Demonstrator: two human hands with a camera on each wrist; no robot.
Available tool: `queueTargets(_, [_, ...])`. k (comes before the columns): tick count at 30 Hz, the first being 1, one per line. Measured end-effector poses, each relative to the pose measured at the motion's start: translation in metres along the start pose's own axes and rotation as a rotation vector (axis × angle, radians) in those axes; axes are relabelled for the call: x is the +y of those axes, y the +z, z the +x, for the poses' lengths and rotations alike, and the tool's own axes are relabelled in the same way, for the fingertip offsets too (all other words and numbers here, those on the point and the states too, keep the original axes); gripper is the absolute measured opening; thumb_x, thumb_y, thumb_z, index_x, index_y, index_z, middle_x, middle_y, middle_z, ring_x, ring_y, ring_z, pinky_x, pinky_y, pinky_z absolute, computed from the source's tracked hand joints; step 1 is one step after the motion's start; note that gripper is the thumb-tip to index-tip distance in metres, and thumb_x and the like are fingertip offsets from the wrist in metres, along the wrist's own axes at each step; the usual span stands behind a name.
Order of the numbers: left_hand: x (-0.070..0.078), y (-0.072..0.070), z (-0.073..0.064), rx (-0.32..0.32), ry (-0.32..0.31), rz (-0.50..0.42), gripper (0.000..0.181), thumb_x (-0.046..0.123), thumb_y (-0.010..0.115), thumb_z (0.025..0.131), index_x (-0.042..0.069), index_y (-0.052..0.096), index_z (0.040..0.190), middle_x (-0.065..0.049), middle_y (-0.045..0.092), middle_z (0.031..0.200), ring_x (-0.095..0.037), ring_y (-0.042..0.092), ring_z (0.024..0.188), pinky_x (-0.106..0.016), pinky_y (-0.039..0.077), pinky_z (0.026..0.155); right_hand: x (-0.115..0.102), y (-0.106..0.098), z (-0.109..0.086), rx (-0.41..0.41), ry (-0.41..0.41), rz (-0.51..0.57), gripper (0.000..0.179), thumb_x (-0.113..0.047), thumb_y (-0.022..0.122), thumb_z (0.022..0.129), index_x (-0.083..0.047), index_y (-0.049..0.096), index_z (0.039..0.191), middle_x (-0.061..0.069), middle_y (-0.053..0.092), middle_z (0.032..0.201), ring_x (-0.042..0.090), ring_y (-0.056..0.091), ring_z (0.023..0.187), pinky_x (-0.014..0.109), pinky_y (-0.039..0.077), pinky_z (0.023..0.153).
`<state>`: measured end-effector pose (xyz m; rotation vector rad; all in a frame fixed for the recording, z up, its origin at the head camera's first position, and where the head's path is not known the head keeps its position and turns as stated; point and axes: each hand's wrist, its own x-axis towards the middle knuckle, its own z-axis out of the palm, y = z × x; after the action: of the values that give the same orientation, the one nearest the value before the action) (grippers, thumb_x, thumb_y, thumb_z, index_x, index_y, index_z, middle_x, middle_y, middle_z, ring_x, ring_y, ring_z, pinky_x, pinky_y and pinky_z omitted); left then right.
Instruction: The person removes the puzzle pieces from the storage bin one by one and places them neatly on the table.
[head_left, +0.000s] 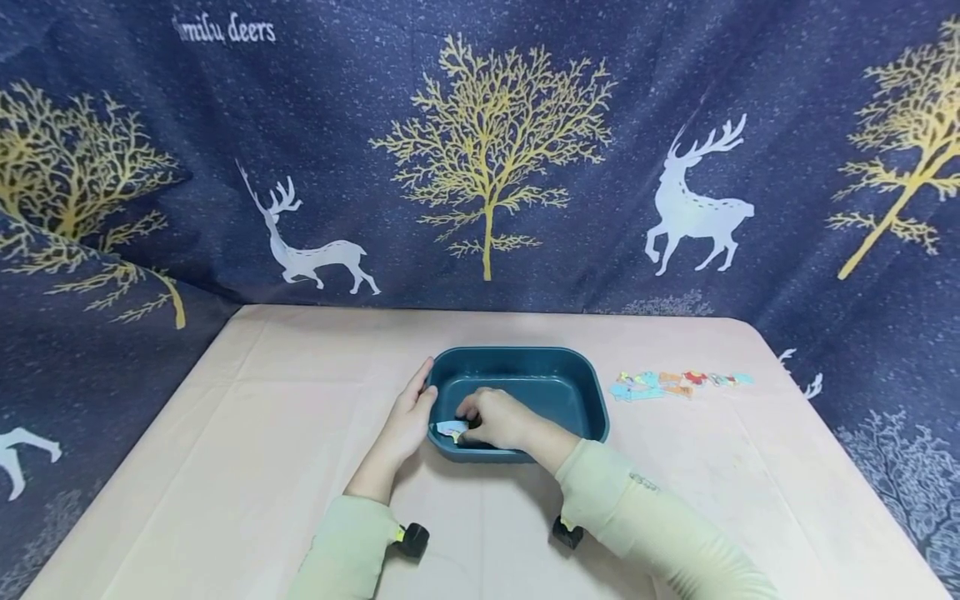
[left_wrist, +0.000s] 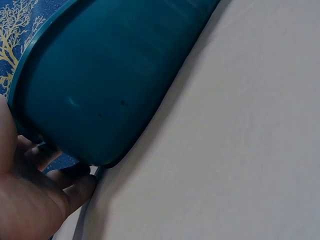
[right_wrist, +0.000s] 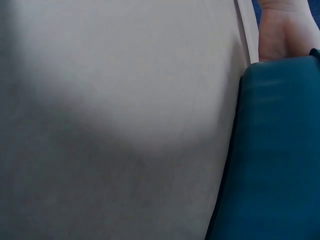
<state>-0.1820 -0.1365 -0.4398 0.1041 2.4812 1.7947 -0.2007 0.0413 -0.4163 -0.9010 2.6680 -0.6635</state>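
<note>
A dark teal rectangular tub sits on the cloth-covered table. At its left end my left hand holds the wall, thumb by the rim and fingers along the outside; in the left wrist view its fingers bend around the tub's lower corner. My right hand reaches inside, near the front left corner, and pinches a small flat light-blue cutout with a yellow patch. Part of that cutout is hidden behind the fingers. The right wrist view shows the tub's outer side and part of the left hand.
Several flat colourful cutouts in blue, orange and red lie in a loose row right of the tub. A pale pink cloth covers the table. Behind it hangs a navy curtain printed with deer and trees.
</note>
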Motion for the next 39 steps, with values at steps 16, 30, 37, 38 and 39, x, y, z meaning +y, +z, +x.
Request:
queueTargets(16, [0.002,-0.002,-0.001,-0.007,-0.026,-0.012,0.051,0.021,0.031,0.103,0.017,0.017,0.153,-0.003,0.017,0.159,-0.025,0.012,0.147,-0.047,0.013,0.120,0.003,-0.001,0.000,0.037,-0.050,0.086,0.003,-0.014,0.066,0.088,-0.014,0.064,0.085,-0.001,0.069,0.086,0.009,0.061,0.080,0.022,0.052,0.073])
queueTargets(30, [0.000,0.001,-0.001,-0.008,-0.007,-0.021,0.051,0.019,0.032,0.103,0.015,0.018,0.152,-0.005,0.018,0.159,-0.026,0.014,0.147,-0.047,0.014,0.120,0.008,-0.014,-0.011,0.049,-0.015,0.269,0.039,-0.007,0.060,0.090,-0.007,0.056,0.128,0.000,0.065,0.087,0.009,0.058,0.074,0.025,0.051,0.066])
queueTargets(37, [-0.001,0.001,0.000,-0.006,-0.015,-0.013,0.051,0.020,0.031,0.104,0.016,0.018,0.152,-0.005,0.017,0.159,-0.026,0.013,0.147,-0.047,0.014,0.119,0.011,-0.018,-0.018,0.081,-0.004,0.368,0.044,-0.002,0.059,0.089,-0.009,0.053,0.133,0.001,0.061,0.086,0.009,0.061,0.073,0.024,0.051,0.062])
queueTargets(38, [-0.001,0.001,0.000,-0.004,-0.015,-0.012,0.051,0.020,0.031,0.103,0.016,0.018,0.152,-0.005,0.017,0.159,-0.027,0.013,0.147,-0.047,0.014,0.119,0.011,-0.019,-0.019,0.087,0.005,0.383,0.043,-0.003,0.059,0.089,-0.009,0.054,0.132,0.002,0.061,0.089,0.010,0.062,0.074,0.024,0.051,0.062])
queueTargets(39, [-0.001,0.001,0.000,-0.001,-0.013,-0.011,0.051,0.021,0.031,0.103,0.016,0.018,0.152,-0.005,0.017,0.159,-0.027,0.013,0.147,-0.047,0.014,0.119,0.013,-0.020,-0.019,0.093,0.014,0.395,0.042,-0.003,0.059,0.089,-0.009,0.054,0.130,0.003,0.061,0.091,0.010,0.063,0.074,0.024,0.052,0.062])
